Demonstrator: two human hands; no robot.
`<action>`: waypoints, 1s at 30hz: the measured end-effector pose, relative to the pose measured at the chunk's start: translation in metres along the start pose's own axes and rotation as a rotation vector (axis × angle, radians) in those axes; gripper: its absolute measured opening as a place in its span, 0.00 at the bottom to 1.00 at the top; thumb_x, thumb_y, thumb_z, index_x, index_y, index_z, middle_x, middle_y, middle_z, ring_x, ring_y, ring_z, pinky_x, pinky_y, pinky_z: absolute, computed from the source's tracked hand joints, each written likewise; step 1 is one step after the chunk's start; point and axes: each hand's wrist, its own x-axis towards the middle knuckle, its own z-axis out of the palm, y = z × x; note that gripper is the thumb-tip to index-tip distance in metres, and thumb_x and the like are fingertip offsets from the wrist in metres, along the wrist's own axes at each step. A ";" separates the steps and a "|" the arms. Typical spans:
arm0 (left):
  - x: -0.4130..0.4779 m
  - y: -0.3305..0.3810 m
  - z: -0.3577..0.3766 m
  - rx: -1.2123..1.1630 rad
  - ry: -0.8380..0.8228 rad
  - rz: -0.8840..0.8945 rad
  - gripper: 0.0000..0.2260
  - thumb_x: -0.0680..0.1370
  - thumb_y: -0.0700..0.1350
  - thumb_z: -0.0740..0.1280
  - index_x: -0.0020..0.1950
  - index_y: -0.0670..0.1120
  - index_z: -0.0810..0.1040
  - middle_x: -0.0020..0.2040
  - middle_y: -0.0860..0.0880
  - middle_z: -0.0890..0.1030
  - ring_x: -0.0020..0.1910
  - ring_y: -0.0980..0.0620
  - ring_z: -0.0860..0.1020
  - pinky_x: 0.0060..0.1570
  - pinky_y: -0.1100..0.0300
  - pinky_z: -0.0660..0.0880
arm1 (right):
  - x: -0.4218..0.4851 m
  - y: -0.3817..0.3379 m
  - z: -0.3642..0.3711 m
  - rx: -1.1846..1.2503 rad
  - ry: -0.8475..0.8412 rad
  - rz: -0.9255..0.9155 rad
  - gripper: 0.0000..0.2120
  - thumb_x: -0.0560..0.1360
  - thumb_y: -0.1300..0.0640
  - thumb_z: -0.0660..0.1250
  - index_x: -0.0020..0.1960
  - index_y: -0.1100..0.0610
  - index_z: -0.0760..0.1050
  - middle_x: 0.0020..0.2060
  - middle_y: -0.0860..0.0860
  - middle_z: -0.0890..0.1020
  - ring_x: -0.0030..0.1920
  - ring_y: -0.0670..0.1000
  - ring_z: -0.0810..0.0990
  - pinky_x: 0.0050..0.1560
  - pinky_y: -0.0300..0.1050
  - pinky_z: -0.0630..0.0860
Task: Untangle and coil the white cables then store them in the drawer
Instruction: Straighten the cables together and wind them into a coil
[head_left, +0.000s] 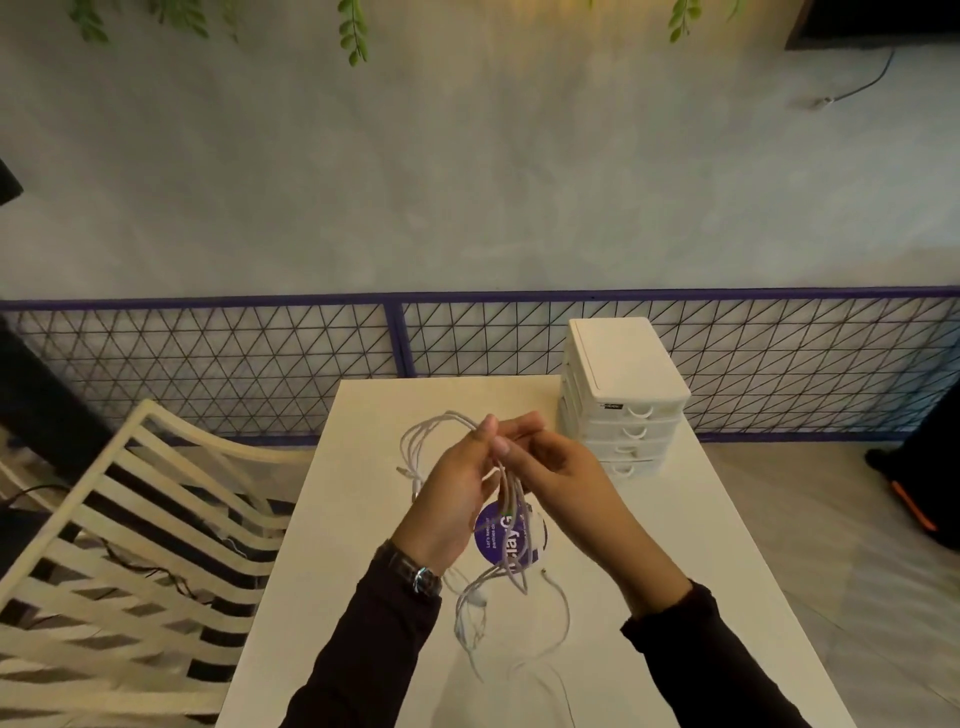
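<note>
Just above the bench (363, 571), both hands held the tangled white cables (470, 597).
The left hand (457, 488) and the right hand (556, 467) met fingertip to fingertip, fingers curled and pinching the strands between them. One loop bulged out to the left; the rest hung down across a round purple sticker (491, 540), with the lower ends trailing on the bench. The white drawer unit (623, 374) stood at the far right corner.

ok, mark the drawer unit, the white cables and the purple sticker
drawer unit (623, 364), head view, on its flat top.
white cables (474, 598), head view, on the clump at the hanging end.
purple sticker (488, 538), head view, on its left half.
</note>
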 end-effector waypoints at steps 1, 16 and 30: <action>-0.001 0.001 0.000 0.065 -0.022 -0.009 0.20 0.82 0.51 0.48 0.59 0.50 0.78 0.63 0.47 0.78 0.66 0.51 0.73 0.66 0.55 0.68 | 0.001 0.000 0.001 0.020 -0.031 0.032 0.21 0.68 0.41 0.65 0.46 0.59 0.78 0.34 0.50 0.82 0.34 0.47 0.81 0.38 0.36 0.77; 0.005 0.020 -0.015 -0.205 0.207 0.066 0.18 0.82 0.45 0.52 0.38 0.42 0.74 0.37 0.43 0.85 0.44 0.47 0.84 0.52 0.56 0.75 | -0.006 0.014 0.008 0.419 -0.430 0.213 0.17 0.76 0.49 0.57 0.35 0.58 0.73 0.22 0.52 0.69 0.22 0.50 0.68 0.38 0.47 0.76; 0.032 0.038 -0.040 -0.489 0.401 0.024 0.17 0.82 0.44 0.52 0.33 0.45 0.68 0.34 0.48 0.78 0.40 0.48 0.82 0.41 0.59 0.76 | -0.024 0.031 -0.015 0.136 -0.337 0.163 0.17 0.75 0.48 0.58 0.29 0.49 0.71 0.26 0.50 0.71 0.30 0.49 0.71 0.37 0.39 0.71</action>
